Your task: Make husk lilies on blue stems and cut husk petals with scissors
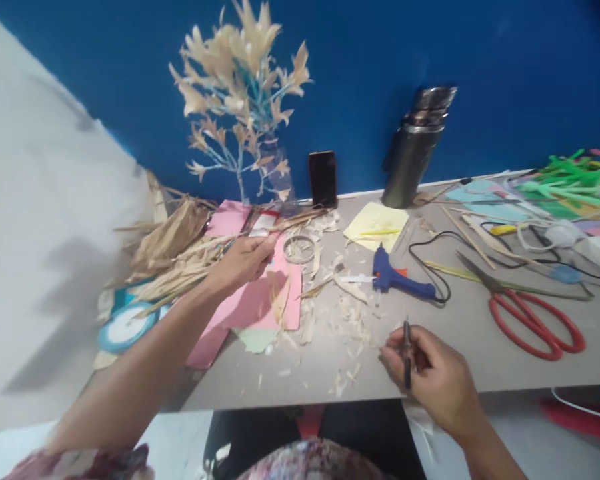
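My left hand [245, 263] reaches over the pink paper [245, 305], its fingers pinched together; I cannot make out what is between them. Just below its fingertips is a strip of dry husk [279, 298], and a roll of tape [299, 249] lies to their right. Over the table's front part, my right hand [433, 373] is closed on a slim black tool [407, 363] with a narrow tip pointing away from me. The tool's exact kind is unclear. Husk scraps [353, 323] are scattered between both hands, and a blue glue gun [397, 277] lies beyond the right one.
Large red-handled scissors [530, 320] lie at the right, near the glue gun's black cord. Along the blue wall stand a husk-flower arrangement [243, 80], a phone [323, 179] and a steel flask [415, 153]. Husk strips [180, 263] and a ribbon roll [127, 327] crowd the left.
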Action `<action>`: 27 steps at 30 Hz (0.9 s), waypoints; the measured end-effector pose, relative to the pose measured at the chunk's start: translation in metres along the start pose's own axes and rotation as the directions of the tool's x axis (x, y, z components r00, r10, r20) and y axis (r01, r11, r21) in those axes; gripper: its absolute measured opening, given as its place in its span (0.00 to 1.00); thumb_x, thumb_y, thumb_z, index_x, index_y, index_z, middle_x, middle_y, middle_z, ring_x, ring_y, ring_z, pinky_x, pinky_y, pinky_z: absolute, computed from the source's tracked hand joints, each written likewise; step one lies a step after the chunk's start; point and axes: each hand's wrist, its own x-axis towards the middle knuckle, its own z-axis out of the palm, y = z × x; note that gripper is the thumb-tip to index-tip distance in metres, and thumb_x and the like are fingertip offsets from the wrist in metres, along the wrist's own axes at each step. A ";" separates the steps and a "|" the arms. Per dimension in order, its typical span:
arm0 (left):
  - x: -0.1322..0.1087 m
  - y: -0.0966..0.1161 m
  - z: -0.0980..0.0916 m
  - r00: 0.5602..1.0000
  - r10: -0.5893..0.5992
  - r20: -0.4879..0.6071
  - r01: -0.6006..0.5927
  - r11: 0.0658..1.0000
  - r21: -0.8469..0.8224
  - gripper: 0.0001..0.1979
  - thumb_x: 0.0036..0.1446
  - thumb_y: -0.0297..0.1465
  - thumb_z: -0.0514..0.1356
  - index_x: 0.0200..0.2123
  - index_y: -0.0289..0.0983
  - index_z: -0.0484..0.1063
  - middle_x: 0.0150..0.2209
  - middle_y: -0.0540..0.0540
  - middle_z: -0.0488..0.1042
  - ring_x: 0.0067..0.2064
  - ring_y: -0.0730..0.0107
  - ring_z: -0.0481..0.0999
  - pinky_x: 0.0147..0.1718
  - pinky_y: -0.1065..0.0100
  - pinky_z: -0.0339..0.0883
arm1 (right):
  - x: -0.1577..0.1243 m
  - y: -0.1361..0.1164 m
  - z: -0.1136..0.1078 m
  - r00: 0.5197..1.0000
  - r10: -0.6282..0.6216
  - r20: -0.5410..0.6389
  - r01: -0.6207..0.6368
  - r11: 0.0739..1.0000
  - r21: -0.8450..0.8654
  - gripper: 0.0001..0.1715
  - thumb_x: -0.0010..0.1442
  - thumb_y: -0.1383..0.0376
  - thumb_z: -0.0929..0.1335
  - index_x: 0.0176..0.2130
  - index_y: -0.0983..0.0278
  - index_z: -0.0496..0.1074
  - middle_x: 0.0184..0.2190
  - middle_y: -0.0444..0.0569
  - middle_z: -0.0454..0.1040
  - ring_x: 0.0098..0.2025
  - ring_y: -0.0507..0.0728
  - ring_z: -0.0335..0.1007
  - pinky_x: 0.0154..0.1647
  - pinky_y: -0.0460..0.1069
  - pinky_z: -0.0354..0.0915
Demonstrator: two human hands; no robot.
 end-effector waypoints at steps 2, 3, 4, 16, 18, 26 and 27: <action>-0.038 -0.010 -0.003 1.000 0.005 -0.018 -0.001 0.983 0.184 0.15 0.59 0.36 0.54 0.22 0.38 0.64 0.15 0.54 0.63 0.19 0.74 0.63 0.22 0.72 0.55 | 0.000 -0.001 0.000 1.000 -0.010 0.001 0.010 0.999 -0.038 0.14 0.60 0.54 0.71 0.35 0.61 0.71 0.24 0.42 0.74 0.20 0.51 0.67 0.24 0.45 0.64; -0.054 -0.015 -0.002 0.999 0.018 -0.045 -0.006 0.971 0.239 0.12 0.58 0.34 0.55 0.23 0.38 0.66 0.18 0.53 0.66 0.22 0.73 0.66 0.24 0.71 0.57 | 0.000 -0.001 0.000 1.000 -0.018 0.000 0.018 0.998 -0.055 0.14 0.59 0.53 0.71 0.35 0.61 0.72 0.24 0.42 0.74 0.19 0.51 0.67 0.24 0.45 0.64; -0.068 -0.020 0.000 0.998 0.027 -0.055 -0.010 0.958 0.287 0.09 0.57 0.33 0.55 0.25 0.38 0.68 0.21 0.52 0.70 0.24 0.71 0.68 0.26 0.71 0.58 | 0.001 -0.001 0.000 1.000 -0.027 -0.003 0.027 0.997 -0.071 0.14 0.59 0.53 0.71 0.35 0.61 0.72 0.23 0.42 0.74 0.19 0.51 0.67 0.23 0.45 0.64; -0.084 -0.028 0.055 0.991 0.004 -0.131 0.084 0.744 0.663 0.08 0.57 0.32 0.54 0.27 0.38 0.69 0.31 0.44 0.73 0.29 0.64 0.68 0.27 0.66 0.51 | 0.000 -0.001 0.004 0.999 -0.036 -0.016 0.033 0.983 -0.183 0.21 0.60 0.47 0.67 0.33 0.62 0.72 0.21 0.45 0.74 0.20 0.55 0.70 0.24 0.47 0.64; -0.081 -0.030 0.054 0.987 -0.029 -0.156 0.123 0.767 0.630 0.08 0.56 0.30 0.54 0.27 0.38 0.69 0.30 0.44 0.73 0.28 0.65 0.68 0.27 0.66 0.50 | 0.000 -0.002 0.005 1.000 -0.025 -0.019 0.021 0.984 -0.177 0.21 0.61 0.47 0.67 0.34 0.62 0.72 0.22 0.46 0.75 0.21 0.55 0.71 0.26 0.47 0.65; -0.103 -0.024 0.037 0.997 -0.081 0.005 0.080 0.974 -0.213 0.08 0.53 0.32 0.59 0.23 0.38 0.68 0.22 0.52 0.67 0.25 0.72 0.64 0.26 0.70 0.55 | -0.001 -0.014 0.002 0.969 0.244 0.026 -0.245 0.952 0.186 0.17 0.52 0.52 0.74 0.33 0.62 0.74 0.28 0.48 0.78 0.27 0.58 0.75 0.28 0.47 0.70; -0.108 -0.022 0.040 0.996 -0.066 0.060 0.081 0.947 -0.311 0.09 0.53 0.34 0.61 0.24 0.37 0.68 0.21 0.53 0.65 0.24 0.74 0.62 0.25 0.71 0.54 | 0.000 -0.022 0.003 0.953 0.300 0.039 -0.298 0.908 0.296 0.16 0.51 0.53 0.74 0.33 0.62 0.74 0.28 0.49 0.78 0.28 0.58 0.75 0.27 0.47 0.70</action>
